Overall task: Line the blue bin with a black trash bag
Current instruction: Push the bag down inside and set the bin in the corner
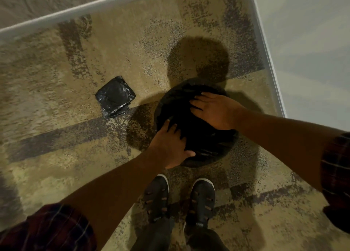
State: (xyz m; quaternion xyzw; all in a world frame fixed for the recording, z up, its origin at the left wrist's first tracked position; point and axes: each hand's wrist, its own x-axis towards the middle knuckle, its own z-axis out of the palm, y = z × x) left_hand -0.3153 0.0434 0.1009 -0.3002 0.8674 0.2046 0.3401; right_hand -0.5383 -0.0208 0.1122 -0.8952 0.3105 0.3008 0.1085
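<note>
Black trash bag [200, 135] covers the bin directly below; left hand [170, 146] grips its near edge, right hand [214, 110] rests open on top.

Single head-mounted wide-angle view, aimed steeply downward from standing height at the carpeted floor [75, 137] just ahead of the shoes [202, 199].

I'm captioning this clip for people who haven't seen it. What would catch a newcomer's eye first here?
First, the two bare hands on the black trash bag draped over a round bin at centre: the left hand at its near rim, the right hand spread flat on top. Next, a folded black bag lying apart on the patterned carpet to the left. No blue of the bin shows.
</note>
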